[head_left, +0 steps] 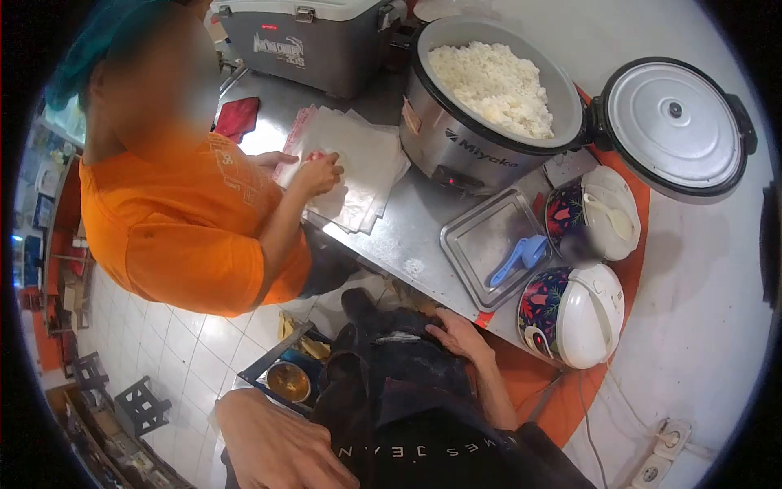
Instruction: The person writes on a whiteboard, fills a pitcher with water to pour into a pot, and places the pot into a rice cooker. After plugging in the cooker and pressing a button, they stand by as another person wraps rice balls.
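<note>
My left hand [277, 440] is low in the view, its back towards me and its fingers stretched over my dark clothing. The fingertips run close to the bottom edge, and nothing shows in them. On the other side, my right hand [459, 336] rests on my dark trouser leg [387, 326], fingers extended and holding nothing visible. It is nearest to the metal table's front edge. Beyond it on the table lies a metal tray [472, 236] with a blue scoop [519, 261] in it.
A co-worker in an orange shirt [179, 236] handles a stack of wrapping sheets [358, 155]. A large rice cooker [481, 163] holds white rice [493, 85], its lid [676, 122] open. Two patterned containers [599, 216] stand right. A grey cooler box [301, 53] is behind.
</note>
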The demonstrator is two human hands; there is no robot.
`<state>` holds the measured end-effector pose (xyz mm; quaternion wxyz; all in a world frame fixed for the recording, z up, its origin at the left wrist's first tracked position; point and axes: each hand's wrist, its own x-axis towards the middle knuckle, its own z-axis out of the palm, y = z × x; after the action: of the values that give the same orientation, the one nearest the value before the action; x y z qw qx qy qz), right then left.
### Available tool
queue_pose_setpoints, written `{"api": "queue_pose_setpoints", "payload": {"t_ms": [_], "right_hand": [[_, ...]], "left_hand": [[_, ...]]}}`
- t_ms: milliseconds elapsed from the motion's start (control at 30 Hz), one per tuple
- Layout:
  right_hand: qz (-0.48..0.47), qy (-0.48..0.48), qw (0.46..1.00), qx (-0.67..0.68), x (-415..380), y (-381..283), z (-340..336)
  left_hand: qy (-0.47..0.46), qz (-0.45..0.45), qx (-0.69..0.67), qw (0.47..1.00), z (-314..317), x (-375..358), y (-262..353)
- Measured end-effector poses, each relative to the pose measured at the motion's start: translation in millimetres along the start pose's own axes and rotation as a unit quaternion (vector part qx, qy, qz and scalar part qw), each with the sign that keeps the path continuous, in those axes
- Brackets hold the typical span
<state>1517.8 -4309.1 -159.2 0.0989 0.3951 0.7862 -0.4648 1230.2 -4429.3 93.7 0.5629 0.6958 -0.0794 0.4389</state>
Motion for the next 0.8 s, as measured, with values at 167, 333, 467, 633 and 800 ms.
{"api": "queue_pose_setpoints", "payload": {"t_ms": [167, 333, 467, 633, 800], "right_hand": [[-0.014, -0.001, 1.000, -0.007, 0.3, 1.5, -0.5], [-0.038, 0.017, 0.999, -0.006, 2.3, 18.2, 7.9], [-0.043, 0.046, 0.998, -0.019, 4.7, 36.3, 23.0], [-0.022, 0.027, 0.999, -0.011, 2.7, 35.1, 24.3], [-0.022, 0.051, 0.998, 0.025, -5.6, 42.9, 31.2]], "left_hand": [[-0.005, -0.015, 0.004, 1.000, -1.8, 6.3, -0.2], [-0.001, -0.046, 0.018, 0.999, -0.8, 15.5, 2.3], [-0.041, -0.069, -0.015, 0.997, 1.5, 13.4, 1.3], [-0.038, -0.047, -0.040, 0.997, 0.5, 21.8, -6.4], [-0.053, -0.012, 0.047, 0.997, -0.2, 32.0, -15.6]]}}
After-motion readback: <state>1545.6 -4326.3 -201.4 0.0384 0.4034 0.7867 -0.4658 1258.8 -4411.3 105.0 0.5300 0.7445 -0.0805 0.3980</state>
